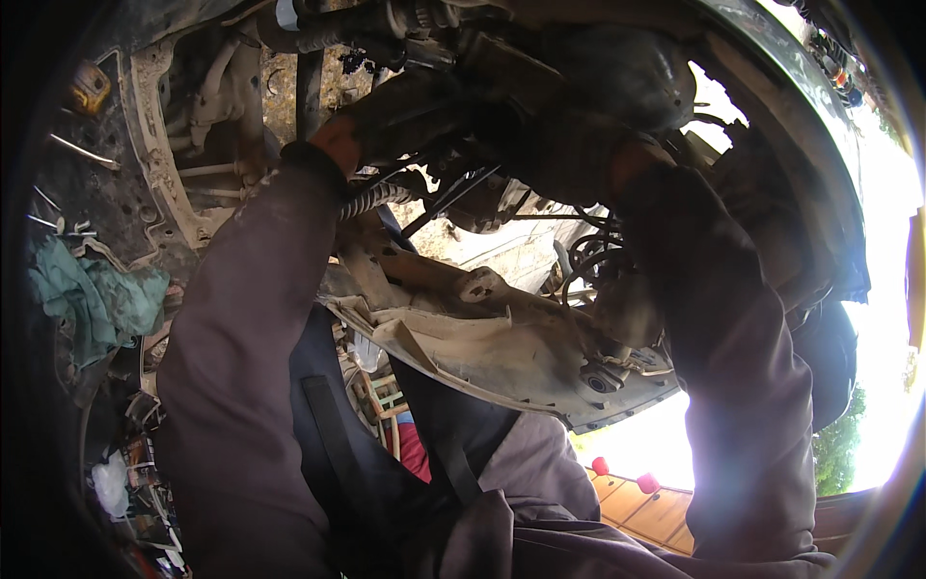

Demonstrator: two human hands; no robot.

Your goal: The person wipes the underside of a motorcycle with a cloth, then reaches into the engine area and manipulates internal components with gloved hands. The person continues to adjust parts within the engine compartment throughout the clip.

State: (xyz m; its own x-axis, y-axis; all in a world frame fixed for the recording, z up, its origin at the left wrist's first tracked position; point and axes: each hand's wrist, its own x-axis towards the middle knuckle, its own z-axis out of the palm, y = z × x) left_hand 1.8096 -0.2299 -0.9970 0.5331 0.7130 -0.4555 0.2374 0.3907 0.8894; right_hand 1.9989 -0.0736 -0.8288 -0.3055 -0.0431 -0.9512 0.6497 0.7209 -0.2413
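I reach both arms into the open front of a vehicle. My left hand [337, 145] is at the left end of a dark, bulky part [463, 101]. Only the wrist and the back of this hand show; its fingers are lost in shadow. At the other side, my right hand [632, 162] is against the underside of the same dark area, beside a rounded black housing [617, 82]. Its fingers are hidden too. Whether either hand grips the part cannot be made out. Below the left wrist runs a ribbed hose [374, 199], near thin dark rods and cables.
Beneath my arms lies a dusty panel [521, 352] with raised edges. Looped black cables [595, 256] hang near my right forearm. A green cloth [96, 297] rests at the left above loose tools and a white plastic bag [110, 485]. A curved body panel [791, 87] borders the right.
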